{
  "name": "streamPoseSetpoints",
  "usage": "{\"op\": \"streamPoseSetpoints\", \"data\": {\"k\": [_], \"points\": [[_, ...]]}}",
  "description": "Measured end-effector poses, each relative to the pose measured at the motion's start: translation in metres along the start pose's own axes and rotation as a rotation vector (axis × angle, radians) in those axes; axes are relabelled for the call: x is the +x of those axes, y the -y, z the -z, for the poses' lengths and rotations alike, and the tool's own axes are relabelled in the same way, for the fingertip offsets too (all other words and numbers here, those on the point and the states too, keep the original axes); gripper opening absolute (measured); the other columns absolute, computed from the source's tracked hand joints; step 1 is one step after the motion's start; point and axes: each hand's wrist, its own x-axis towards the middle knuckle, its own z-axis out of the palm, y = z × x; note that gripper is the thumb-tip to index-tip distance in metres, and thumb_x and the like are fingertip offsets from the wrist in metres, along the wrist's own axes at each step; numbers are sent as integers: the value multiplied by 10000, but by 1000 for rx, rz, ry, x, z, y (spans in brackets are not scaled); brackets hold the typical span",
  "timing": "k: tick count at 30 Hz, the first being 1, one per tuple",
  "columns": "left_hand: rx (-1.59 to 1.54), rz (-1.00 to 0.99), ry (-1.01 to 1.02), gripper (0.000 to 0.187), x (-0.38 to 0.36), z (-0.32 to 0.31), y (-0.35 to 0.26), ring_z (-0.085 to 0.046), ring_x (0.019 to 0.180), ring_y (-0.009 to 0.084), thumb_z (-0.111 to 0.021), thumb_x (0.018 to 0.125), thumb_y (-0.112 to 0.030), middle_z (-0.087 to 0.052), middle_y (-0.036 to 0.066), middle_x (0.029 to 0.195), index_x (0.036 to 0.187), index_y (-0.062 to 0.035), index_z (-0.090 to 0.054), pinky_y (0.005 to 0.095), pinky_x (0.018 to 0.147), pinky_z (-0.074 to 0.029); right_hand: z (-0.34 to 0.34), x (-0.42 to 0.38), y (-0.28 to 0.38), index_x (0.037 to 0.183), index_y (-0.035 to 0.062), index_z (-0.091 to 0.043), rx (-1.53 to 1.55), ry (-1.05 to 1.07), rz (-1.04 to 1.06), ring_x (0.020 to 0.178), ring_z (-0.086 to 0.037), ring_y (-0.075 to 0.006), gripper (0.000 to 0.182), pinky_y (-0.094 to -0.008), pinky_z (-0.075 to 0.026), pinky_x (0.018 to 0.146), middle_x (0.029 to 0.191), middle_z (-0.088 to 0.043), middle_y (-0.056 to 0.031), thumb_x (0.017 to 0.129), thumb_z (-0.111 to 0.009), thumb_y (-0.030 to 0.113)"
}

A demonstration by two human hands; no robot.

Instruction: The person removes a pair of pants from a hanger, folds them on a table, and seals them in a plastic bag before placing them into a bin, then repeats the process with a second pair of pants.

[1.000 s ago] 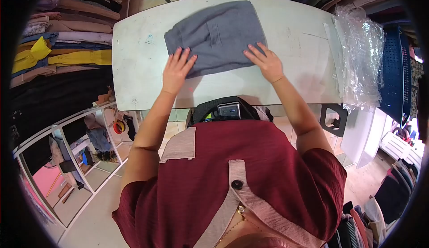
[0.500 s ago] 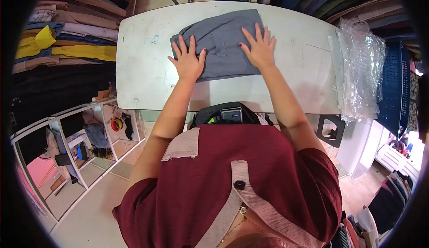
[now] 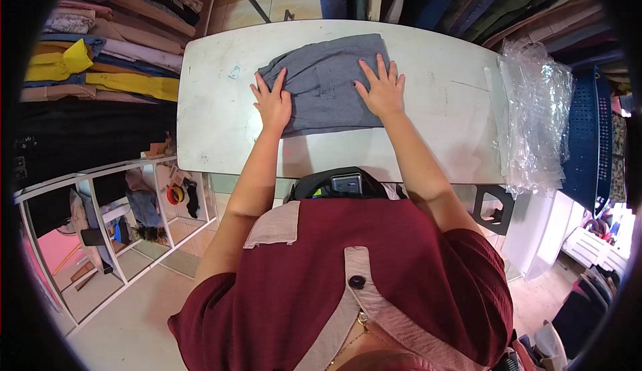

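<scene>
A folded grey cloth garment [image 3: 321, 86] lies on the white table [image 3: 435, 137], with a narrow stitched strip near its middle and creases on its left half. At its left edge my left hand [image 3: 273, 109] rests with fingers apart, partly on the cloth and partly over the tabletop. My right hand [image 3: 384, 93] lies flat on the garment's right edge, fingers spread. Neither hand grips the cloth; what lies beneath the palms is hidden.
Clear plastic bags [image 3: 535, 120] are piled at the table's right end, beside a blue perforated basket [image 3: 588, 137]. Stacked clothes [image 3: 120, 50] fill shelving at the left. More garments [image 3: 428, 0] stand in rows behind the table. A white rack [image 3: 107, 224] is at lower left.
My left hand has turned, and its fingers are less widely spread at the garment's left edge. The right hand stays on the right edge. The whole view has shifted slightly.
</scene>
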Motion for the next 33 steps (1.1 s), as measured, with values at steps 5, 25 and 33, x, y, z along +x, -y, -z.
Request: {"op": "streamPoseSetpoints", "data": {"k": [5,25,33], "points": [[-233,-88,-47,561,-7,-14,10,-135,1325,491,-469,783,-125,-82,274,1470,1298,-345,-477,491,1079,-201,17,-14,-10,1345,314,-402,10,13,-6,1335,-219,-370,533,-646,-163,1016,1469,-255,-84,850,-524,470],[-515,-538,354,630,-24,-50,-116,-305,1265,440,-675,788,-250,-188,288,1426,1348,-160,-400,446,1026,-291,94,-114,-150,1137,180,-596,64,-365,-391,1267,-354,-344,378,-608,-232,991,1295,-489,-90,782,-652,300],[-372,-523,374,709,-59,-88,-141,-405,1164,404,-678,774,-211,-411,261,1292,1389,-146,-331,428,986,-344,161,-131,-346,1001,125,-660,32,-612,-563,1069,-534,-299,233,-436,-370,930,1050,-640,-87,788,-633,217]]}}
